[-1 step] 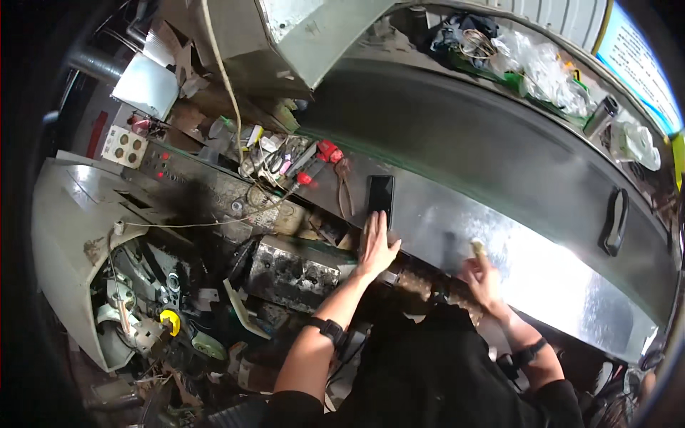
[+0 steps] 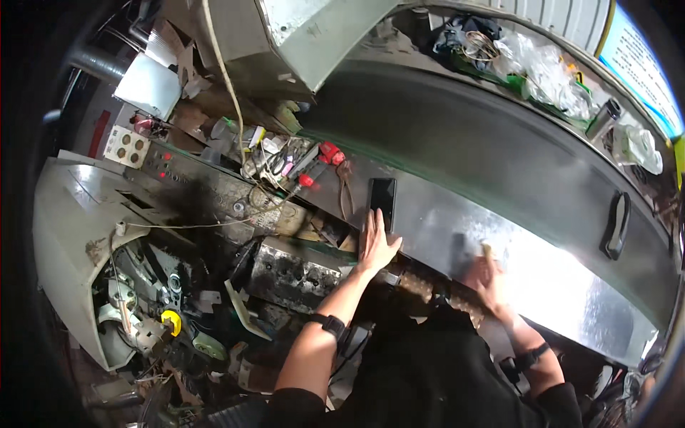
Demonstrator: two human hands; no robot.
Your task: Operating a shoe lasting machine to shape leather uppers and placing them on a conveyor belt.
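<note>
My left hand (image 2: 377, 246) lies palm down at the near edge of the metal bench top (image 2: 428, 246). Its fingers are stretched out, their tips over the lower end of a black smartphone (image 2: 383, 194). Farther right, my right hand (image 2: 489, 282) is just above or on the shiny bench surface, blurred by motion. Its fingers look closed around a small yellowish-tan piece (image 2: 487, 250), too smeared to name. Left of the phone are pliers with reddish handles (image 2: 346, 189) and a red-ended tool (image 2: 330, 153).
Cables and small parts clutter the bench left of the pliers. A grey machine housing (image 2: 64, 214) stands at far left, with a blackened metal block (image 2: 296, 274) nearer me. Plastic bags (image 2: 546, 78) and a metal flask (image 2: 605, 118) sit on the back ledge; a black handle (image 2: 617, 225) is at right.
My right hand has shifted slightly right with the small tan piece at its fingertips. The left hand keeps its place by the phone.
</note>
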